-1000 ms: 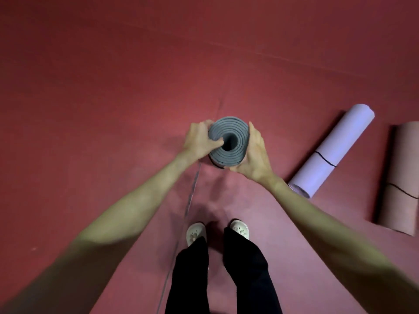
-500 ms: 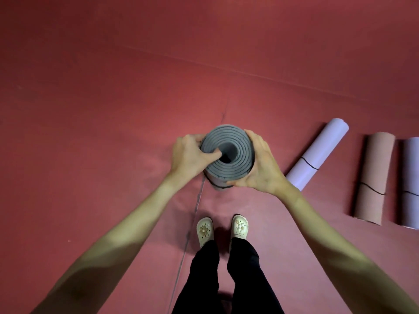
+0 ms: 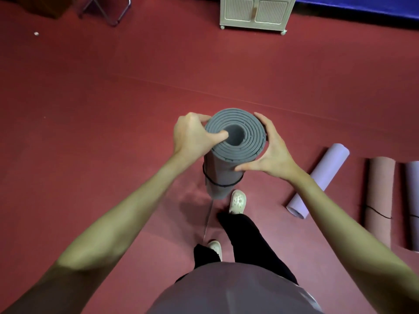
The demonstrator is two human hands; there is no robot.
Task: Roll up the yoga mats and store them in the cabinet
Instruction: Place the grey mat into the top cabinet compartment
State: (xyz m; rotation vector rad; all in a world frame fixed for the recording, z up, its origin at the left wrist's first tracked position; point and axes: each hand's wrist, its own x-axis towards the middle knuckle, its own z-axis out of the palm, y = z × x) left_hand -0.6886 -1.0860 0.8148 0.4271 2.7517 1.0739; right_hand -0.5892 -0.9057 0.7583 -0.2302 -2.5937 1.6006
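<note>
Grey yoga mat [image 3: 229, 168], rolled tight and held upright in front of the body, spiral end [image 3: 235, 134] facing up with a hollow core at the middle. Thin black band [image 3: 223, 183] looped round the roll below the hands. Lower end hanging near the forward shoe [image 3: 237, 201]; contact with the floor not discernible.

Left hand [image 3: 192, 137] wrapped round the roll's left side at the top, thumb laid across the spiral end with its tip at the rim of the core. Right hand [image 3: 271, 152] cupped against the right side, fingers curled up along the roll, thumb pressed across the near face just under the top edge. Both hands gripping the same mat.

White cabinet [image 3: 256, 12] at the far top, on small round feet on the red floor [image 3: 102, 98], well apart from the mat. Two slatted doors, both closed; contents hidden.

To the right on the floor, three more rolled mats lying flat: a lilac one [image 3: 322, 177] angled, a pink one [image 3: 378, 200] with a dark band, and a second lilac one [image 3: 412, 200] cut off by the frame edge, just beside the pink.

Folding metal frame legs [image 3: 106, 12] at top left. Blue surface [image 3: 362, 3] along the top right. Black trousers [image 3: 247, 241] and a second pale shoe [image 3: 215, 247] below.
</note>
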